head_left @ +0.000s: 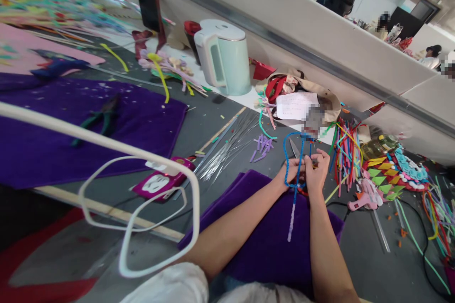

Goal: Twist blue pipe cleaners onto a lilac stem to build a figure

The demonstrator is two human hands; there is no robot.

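Observation:
Close together over the dark purple cloth (pixel 263 246), both my hands work on a blue pipe cleaner (pixel 286 149) bent into a tall loop. A strand runs down from it and ends in a pale lilac tail (pixel 291 225). The fingers of my left hand (pixel 294 173) are closed on the lower part of the loop. My right hand (pixel 316 173) pinches the blue pipe cleaner from the other side, its upper fingers partly raised. Behind the hands shows a scissor blade (pixel 294 148); the hands hide the rest of it. Short purple pieces (pixel 262 147) lie beyond my left hand.
A mint kettle (pixel 232 59) stands at the partition. Silver wires (pixel 227 147) lie to the left, with green-handled pliers (pixel 99 118) farther off. At right are a pink glue gun (pixel 366 194) and bundled pipe cleaners (pixel 346 151). A white tubular frame (pixel 142 147) crosses the left foreground.

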